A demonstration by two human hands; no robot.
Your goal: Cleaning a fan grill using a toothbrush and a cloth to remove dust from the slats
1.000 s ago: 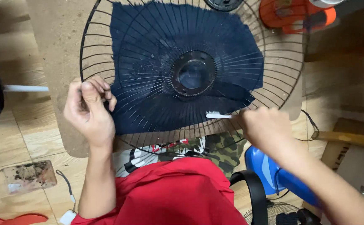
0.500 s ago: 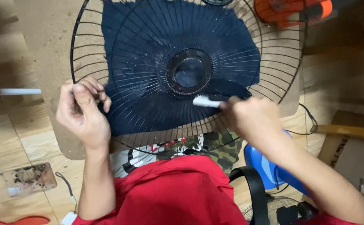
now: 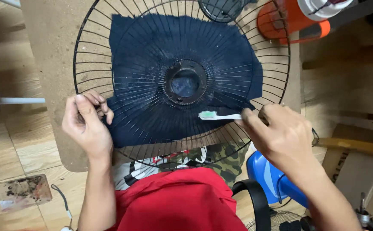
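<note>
A round black wire fan guard [image 3: 93, 47] lies on a brown board, with a dark blue cloth [image 3: 152, 38] spread under it. My left hand [image 3: 86, 124] grips the guard's wires at its lower left edge. My right hand [image 3: 278, 132] holds a white toothbrush [image 3: 218, 115] with green bristles, its head resting on the wires at the lower right of the guard, below the black centre hub [image 3: 184, 81].
An orange and white container [image 3: 280, 19] stands at the top right. The brown board [image 3: 45, 38] rests on a wooden floor. A blue stool [image 3: 267, 173], a black strap, a cardboard box [image 3: 357, 162] and a small dirty tray [image 3: 22, 192] lie around my lap.
My right hand drew the toothbrush in toward the hub, then back out along the lower right wires. The view shifted slightly. My left hand stayed gripping the guard.
</note>
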